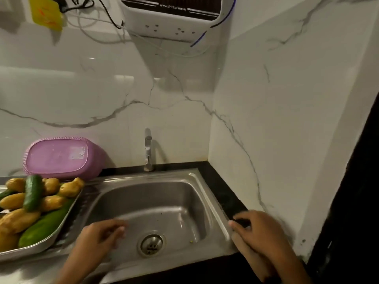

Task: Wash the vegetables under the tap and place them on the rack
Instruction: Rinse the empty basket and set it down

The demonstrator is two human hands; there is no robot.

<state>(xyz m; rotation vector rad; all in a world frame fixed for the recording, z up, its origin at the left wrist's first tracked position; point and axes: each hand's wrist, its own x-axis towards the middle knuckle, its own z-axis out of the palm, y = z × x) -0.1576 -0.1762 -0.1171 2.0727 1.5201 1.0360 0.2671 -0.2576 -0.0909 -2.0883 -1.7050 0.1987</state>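
Note:
A steel tray (46, 241) on the sink's left drainboard holds several yellow-brown potatoes (70, 188) and green cucumbers (32, 192). The steel sink (213, 203) lies in the middle with its drain (151, 244) at the bottom. A chrome tap (148, 149) stands behind the sink, and no water is running from it. My left hand (100, 236) hovers over the sink's left side, fingers loosely curled, holding nothing. My right hand (258, 232) rests on the sink's right rim, fingers bent over the edge.
A pink plastic basket (59, 155) lies upside down against the wall behind the tray. A white water purifier (172, 17) with cables hangs above. Marble walls enclose the corner on the right, with a black countertop (223, 191) strip beside the sink.

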